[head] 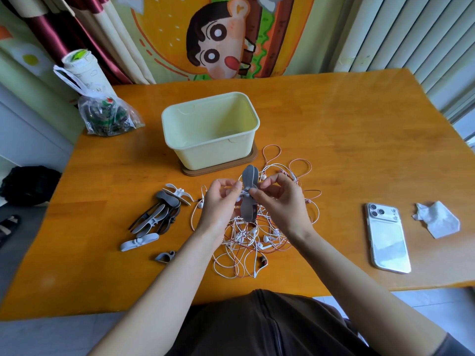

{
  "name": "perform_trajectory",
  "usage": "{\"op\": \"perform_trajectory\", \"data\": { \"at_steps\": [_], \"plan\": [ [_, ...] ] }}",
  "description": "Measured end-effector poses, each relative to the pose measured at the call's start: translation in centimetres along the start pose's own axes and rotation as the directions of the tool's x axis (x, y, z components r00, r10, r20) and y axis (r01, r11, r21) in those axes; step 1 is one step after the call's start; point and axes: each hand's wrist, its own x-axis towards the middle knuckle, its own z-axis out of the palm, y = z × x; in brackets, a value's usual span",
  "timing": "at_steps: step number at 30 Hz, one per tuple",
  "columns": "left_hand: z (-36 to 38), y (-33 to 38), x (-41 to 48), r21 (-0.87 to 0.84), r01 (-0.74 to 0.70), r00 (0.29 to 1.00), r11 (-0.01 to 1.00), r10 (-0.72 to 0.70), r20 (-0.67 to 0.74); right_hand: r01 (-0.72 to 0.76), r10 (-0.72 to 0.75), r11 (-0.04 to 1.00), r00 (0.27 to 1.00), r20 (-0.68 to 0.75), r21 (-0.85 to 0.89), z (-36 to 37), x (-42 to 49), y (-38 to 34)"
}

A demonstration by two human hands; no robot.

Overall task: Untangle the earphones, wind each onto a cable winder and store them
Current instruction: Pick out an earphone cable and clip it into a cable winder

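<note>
From the head view, both hands meet at the centre of the frame over a wooden table (347, 119). They hold a grey cable winder (249, 176) upright between them. The left hand (221, 201) has its fingers curled and pinches the winder at its narrow middle. The right hand (280, 201) pinches the same spot from the other side, where a bit of white cable shows.

Just below the hands, a tangle of white and pink earphones (257, 242) lies on the table and spreads toward the lower centre. To the left of it lies a loose heap of spare winders (162, 214), grey, white and dark.

Above the hands stands a pale yellow box (210, 147) on a brown base. A phone (386, 237) lies face down at the right, with a crumpled tissue (437, 219) beside it. A plastic bag (108, 116) sits at the upper left.
</note>
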Motion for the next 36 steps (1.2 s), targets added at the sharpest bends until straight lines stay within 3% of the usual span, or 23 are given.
{"op": "perform_trajectory", "data": {
  "at_steps": [5,14,19,24,29,36],
  "plan": [
    [0.1,0.0,-0.2,-0.054,0.036,0.999,0.998,-0.035,0.027,-0.048,0.05,0.997,0.999,-0.022,0.064,0.3,0.1,0.4],
    [-0.7,0.7,0.3,0.024,0.017,0.996,1.0,-0.019,0.09,-0.156,0.152,0.983,0.987,0.053,0.101,0.3,1.2,0.3],
    [-1.0,0.7,1.2,0.001,0.013,0.999,1.0,-0.013,0.035,-0.204,0.201,0.979,0.971,0.132,0.009,0.4,1.9,0.2],
    [-1.3,0.7,2.3,-0.032,0.008,1.0,0.999,-0.008,0.001,-0.154,0.166,0.983,0.976,0.141,-0.096,0.8,2.6,-0.1],
    [-1.9,1.3,3.3,-0.029,-0.047,0.999,0.998,0.047,-0.026,-0.147,0.152,0.988,0.977,0.15,-0.044,1.0,4.0,-0.4],
    [-2.5,1.8,4.9,0.163,-0.189,0.975,0.968,0.205,-0.088,-0.069,0.091,0.986,0.986,0.142,-0.151,1.9,5.5,-0.4]
  ]
}}
